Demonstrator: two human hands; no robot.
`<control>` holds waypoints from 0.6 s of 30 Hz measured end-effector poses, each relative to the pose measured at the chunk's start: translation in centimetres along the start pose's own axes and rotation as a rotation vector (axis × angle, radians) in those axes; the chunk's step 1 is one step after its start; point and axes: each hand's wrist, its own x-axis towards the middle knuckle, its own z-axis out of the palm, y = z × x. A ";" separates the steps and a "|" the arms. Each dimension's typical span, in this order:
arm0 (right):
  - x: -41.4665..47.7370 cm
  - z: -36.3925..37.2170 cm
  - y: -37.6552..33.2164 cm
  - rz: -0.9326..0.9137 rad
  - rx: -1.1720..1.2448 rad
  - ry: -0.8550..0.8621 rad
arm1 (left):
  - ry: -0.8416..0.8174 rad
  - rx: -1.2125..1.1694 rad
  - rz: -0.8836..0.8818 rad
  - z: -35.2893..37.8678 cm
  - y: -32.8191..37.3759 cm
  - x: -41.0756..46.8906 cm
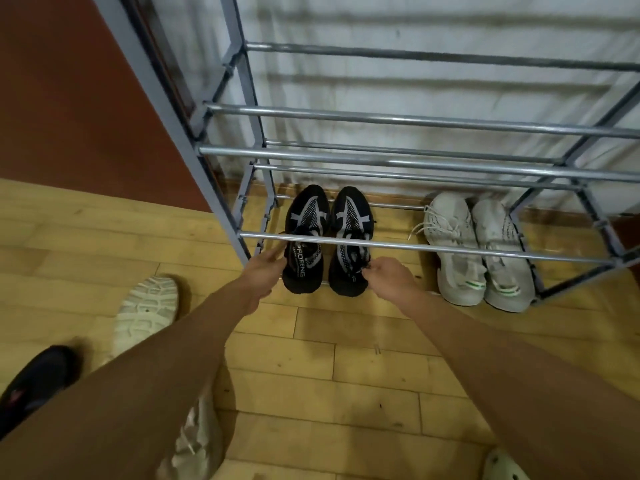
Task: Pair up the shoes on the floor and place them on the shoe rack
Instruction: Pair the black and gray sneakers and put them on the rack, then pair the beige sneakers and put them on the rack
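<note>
Pale wood planks of the floor (346, 358) fill the near ground, and I see loose footwear lying there: a dark shoe (38, 379) at my lower left, a cream shoe (147, 313) turned sole-up just beyond it, and a bit of a white one (502, 467) at the bottom edge. My left hand (265, 270) is closed around the heel of the left black sneaker (304, 244). My right hand (389, 275) pinches the heel collar of the right black sneaker (349, 244). Both sneakers lie side by side, toes to the wall, on the bottom bars of the grey metal shoe rack (415, 161). To their right on that tier sits a white pair (478, 251). The upper tiers show only bare bars.
</note>
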 end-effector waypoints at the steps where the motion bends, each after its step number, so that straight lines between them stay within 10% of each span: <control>1: -1.3 -0.3 -0.8 -0.021 -0.074 -0.010 | -0.007 0.016 0.015 -0.8 0.1 -1.4; 18: -26.7 10.6 -16.2 -0.524 -0.781 -0.451 | 0.162 0.096 0.105 -19.0 -8.0 -27.4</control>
